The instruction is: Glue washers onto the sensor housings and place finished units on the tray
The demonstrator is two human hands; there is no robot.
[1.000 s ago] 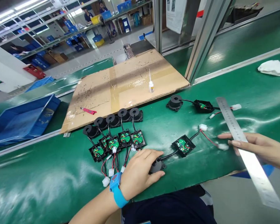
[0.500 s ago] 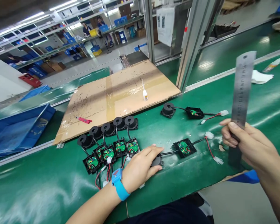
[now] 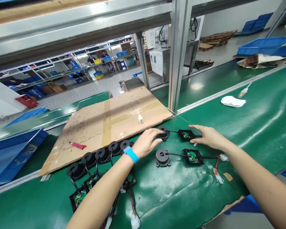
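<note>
My left hand (image 3: 146,141) reaches over the table with curved, parted fingers at the left edge of a round black housing (image 3: 164,133). A cable joins that housing to a small open black box (image 3: 186,135) with a green circuit board. My right hand (image 3: 208,137) is at the right end of this box, thumb and fingers spread around its cable. A thin grey strip (image 3: 182,119), perhaps a ruler seen edge-on, runs up to the right fingertips; whether they touch it is unclear. Nearer me lies a second round housing (image 3: 163,157), wired to another open box (image 3: 193,157).
Several more wired housings (image 3: 102,155) line up at left, partly behind my left forearm. A cardboard sheet (image 3: 124,109) carries a red-handled cutter (image 3: 77,145) and a small white bottle (image 3: 140,118). A metal post (image 3: 178,57) rises behind. White paper (image 3: 233,101) lies right.
My left hand has left the nearer housing for the farther one. My right hand has swung left to the farther box; the upright ruler no longer shows in it. The view has shifted.
</note>
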